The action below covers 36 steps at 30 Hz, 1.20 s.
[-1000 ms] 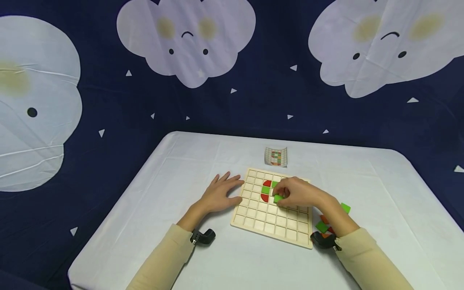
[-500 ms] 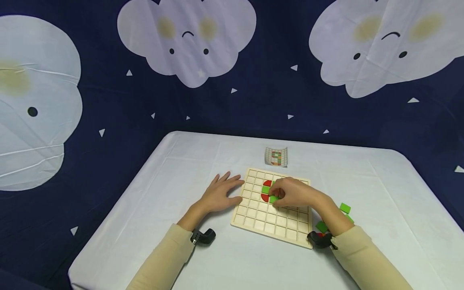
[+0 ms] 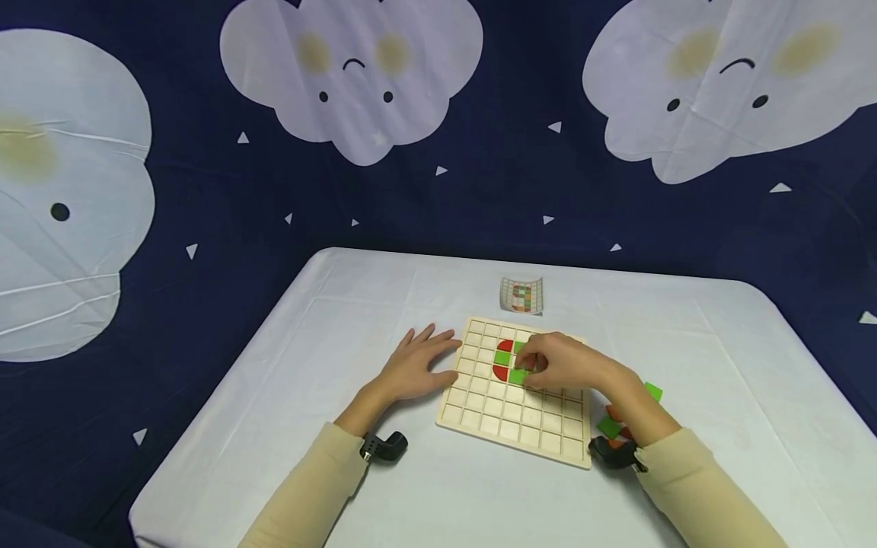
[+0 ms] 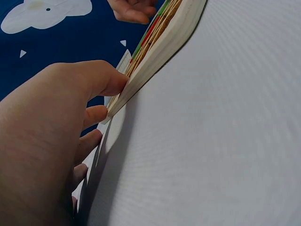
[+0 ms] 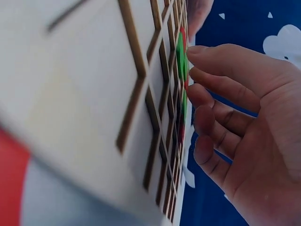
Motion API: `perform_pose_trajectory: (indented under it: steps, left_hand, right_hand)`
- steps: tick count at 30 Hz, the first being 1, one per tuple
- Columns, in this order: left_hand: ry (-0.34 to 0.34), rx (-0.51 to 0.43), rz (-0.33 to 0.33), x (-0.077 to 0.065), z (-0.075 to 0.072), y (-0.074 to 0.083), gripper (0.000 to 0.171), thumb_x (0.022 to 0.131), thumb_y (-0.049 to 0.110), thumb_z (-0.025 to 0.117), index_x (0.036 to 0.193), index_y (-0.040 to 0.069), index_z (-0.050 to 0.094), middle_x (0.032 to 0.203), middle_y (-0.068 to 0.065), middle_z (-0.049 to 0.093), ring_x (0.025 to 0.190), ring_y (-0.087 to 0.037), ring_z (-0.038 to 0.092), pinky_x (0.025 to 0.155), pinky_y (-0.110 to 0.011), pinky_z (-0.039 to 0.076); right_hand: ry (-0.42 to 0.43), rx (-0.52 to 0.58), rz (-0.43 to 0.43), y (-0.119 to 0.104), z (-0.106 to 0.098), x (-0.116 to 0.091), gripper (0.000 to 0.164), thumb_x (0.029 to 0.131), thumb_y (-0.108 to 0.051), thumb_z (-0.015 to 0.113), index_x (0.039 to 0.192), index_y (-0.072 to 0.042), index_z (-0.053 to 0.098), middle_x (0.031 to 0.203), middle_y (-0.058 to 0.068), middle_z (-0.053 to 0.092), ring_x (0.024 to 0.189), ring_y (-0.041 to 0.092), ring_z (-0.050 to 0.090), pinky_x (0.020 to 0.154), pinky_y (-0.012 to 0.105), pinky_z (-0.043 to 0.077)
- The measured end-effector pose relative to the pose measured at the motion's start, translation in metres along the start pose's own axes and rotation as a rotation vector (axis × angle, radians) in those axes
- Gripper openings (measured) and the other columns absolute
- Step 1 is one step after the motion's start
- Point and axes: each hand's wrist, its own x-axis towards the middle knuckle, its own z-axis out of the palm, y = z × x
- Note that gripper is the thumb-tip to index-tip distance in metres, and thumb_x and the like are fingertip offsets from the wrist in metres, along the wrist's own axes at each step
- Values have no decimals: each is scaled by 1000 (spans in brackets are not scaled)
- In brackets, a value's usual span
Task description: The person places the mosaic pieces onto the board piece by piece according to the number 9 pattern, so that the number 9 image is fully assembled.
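A pale wooden grid board (image 3: pixel 488 407) lies on the white table in the head view. My left hand (image 3: pixel 414 369) rests at its left edge with fingers spread; in the left wrist view the thumb touches the rim. Over the board is my right hand (image 3: pixel 565 364), fingers loosely bent and apart, nothing visible between them. Its thumb tip is at a green square tile (image 3: pixel 517 377), which sits beside a rounded red tile (image 3: pixel 501 374). Above these are another green tile (image 3: pixel 502 358) and a second rounded red tile (image 3: pixel 505 345). The right fingers partly hide a further green tile (image 3: pixel 519 348).
Behind the board stands a small, curled pattern card (image 3: pixel 521 297). Loose green, orange and red tiles (image 3: pixel 607 428) lie to the right, partly under the right forearm, with a green one (image 3: pixel 653 391) farther out. A dark cloud-print cloth (image 3: pixel 411 205) hangs behind the table.
The right hand moved left with the green tile, set it against the lower red tile, then let go and drew slightly back right. My left hand stayed put.
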Motion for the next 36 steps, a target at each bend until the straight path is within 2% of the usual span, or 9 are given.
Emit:
perform_pose_trajectory:
  steps: [5, 11, 18, 23, 36]
  left_hand:
    - [0, 5, 6, 0, 0, -1, 61, 86, 53, 56, 141, 27, 50, 152, 10, 34, 144, -22, 16, 116, -45, 3]
    - [6, -1, 10, -1, 0, 0, 60, 86, 52, 57, 141, 26, 51, 151, 9, 35, 144, -23, 17, 115, -47, 3]
    - [1, -6, 6, -1, -1, 3, 60, 86, 50, 58, 141, 27, 51, 151, 8, 36, 144, -23, 17, 115, -47, 3]
    - [-8, 12, 0, 0, -2, 3, 60, 86, 51, 57, 141, 28, 50, 151, 9, 35, 144, -22, 17, 115, -47, 4]
    - [0, 4, 17, -1, -3, 4, 61, 86, 51, 56, 141, 26, 50, 151, 8, 36, 144, -24, 18, 115, -48, 5]
  right_hand:
    - [12, 9, 43, 8, -5, -10, 21, 82, -22, 76, 101, -17, 71, 86, -10, 60, 73, 12, 56, 64, 28, 50]
    - [33, 5, 66, 18, -9, -24, 22, 82, -20, 75, 102, -14, 71, 88, -7, 61, 74, 12, 54, 64, 27, 49]
    - [40, 3, 145, 30, -13, -43, 23, 82, -22, 76, 103, -16, 70, 85, -9, 60, 75, 13, 54, 65, 26, 49]
    - [63, 3, 154, 37, -16, -57, 22, 81, -21, 77, 102, -16, 70, 84, -9, 59, 75, 13, 53, 64, 26, 48]
    - [61, 19, 243, 49, -16, -85, 22, 81, -21, 77, 102, -18, 69, 83, -7, 58, 75, 16, 52, 64, 26, 47]
